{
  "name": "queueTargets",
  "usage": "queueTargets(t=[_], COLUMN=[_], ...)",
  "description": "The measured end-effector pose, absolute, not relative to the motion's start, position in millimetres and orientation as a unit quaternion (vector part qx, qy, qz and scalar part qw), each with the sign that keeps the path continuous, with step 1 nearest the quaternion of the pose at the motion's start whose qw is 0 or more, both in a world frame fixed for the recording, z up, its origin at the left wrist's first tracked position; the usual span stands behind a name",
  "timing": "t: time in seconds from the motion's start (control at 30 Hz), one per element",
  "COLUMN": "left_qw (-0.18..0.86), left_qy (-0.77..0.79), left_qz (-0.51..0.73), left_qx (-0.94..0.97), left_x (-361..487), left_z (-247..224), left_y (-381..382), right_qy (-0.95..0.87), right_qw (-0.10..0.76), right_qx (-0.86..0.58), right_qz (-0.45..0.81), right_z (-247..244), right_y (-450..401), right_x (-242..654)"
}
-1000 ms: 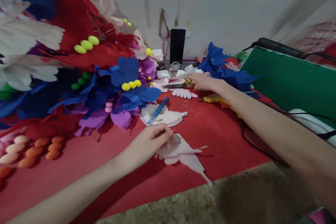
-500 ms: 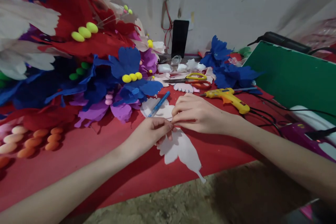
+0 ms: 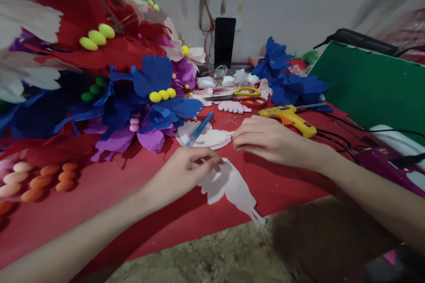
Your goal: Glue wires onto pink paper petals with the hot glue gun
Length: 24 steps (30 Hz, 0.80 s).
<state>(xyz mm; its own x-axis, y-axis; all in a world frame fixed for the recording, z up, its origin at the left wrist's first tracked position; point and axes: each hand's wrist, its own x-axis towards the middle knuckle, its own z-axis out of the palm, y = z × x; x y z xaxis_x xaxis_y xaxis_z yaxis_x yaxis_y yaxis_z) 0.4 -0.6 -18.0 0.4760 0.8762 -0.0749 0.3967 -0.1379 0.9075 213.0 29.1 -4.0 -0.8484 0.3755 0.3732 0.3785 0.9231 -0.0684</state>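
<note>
At the far left of the red-covered desk (image 3: 186,221), rows of orange balls (image 3: 42,181) lie beside a heap of large fabric-like flowers in red, white, purple and blue. The nearest blue flower (image 3: 152,75) has a row of yellow balls (image 3: 162,95) in front of it.

Next comes the left hand (image 3: 192,166), its grip closed with thumb and fingers on the upper left of a white cutout (image 3: 234,181). That piece spreads out toward the lower right, scalloped along one side, and its two narrow prongs reach the desk's front edge. It looks light, thin and fairly limp, so it would probably flop or crease if pinched hard; the broad body seems the safest hold, while the prongs look easiest to bend or tear.

Behind that hand lies an outlined cutout (image 3: 215,139) with a blue pen (image 3: 199,129) across it. Farther back are the scissors (image 3: 232,97).

The right hand (image 3: 270,141) has its fingers curled, the tips near the outlined cutout's pointed end; I cannot tell whether its grip has anything in it. Just behind it lies a yellow glue gun (image 3: 290,117), with a green board (image 3: 372,79) at the far right.
</note>
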Motion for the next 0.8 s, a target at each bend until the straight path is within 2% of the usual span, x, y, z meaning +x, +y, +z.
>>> queueTargets(t=[0.1, 0.2, 0.3, 0.43, 0.53, 0.67, 0.8], left_qw=[0.416, 0.291, 0.212, 0.227, 0.25, 0.268, 0.291], left_qy=[0.404, 0.325, 0.32, 0.386, 0.416, 0.447, 0.457], left_qz=[0.229, 0.194, 0.204, 0.255, 0.271, 0.292, 0.311], left_qx=[0.782, 0.879, 0.901, 0.857, 0.831, 0.802, 0.781], left_x=[-1, 2, 7, 9, 7, 7, 5], left_z=[-19, -23, -29, -33, -32, -33, -38], left_y=[-8, -17, -21, -17, -11, -7, -8], right_qy=[-0.955, -0.944, -0.93, -0.927, -0.935, -0.957, -0.969], right_qw=[0.194, 0.213, 0.23, 0.247, 0.26, 0.212, 0.177], right_qx=[-0.22, -0.233, -0.258, -0.255, -0.229, -0.186, -0.146], right_qz=[0.048, 0.093, 0.121, 0.125, 0.071, -0.059, -0.094], right_z=[-3, -1, 2, 9, 8, -8, -29], right_y=[26, 22, 17, 12, 8, 0, -5], right_x=[231, 242, 246, 247, 245, 230, 216])
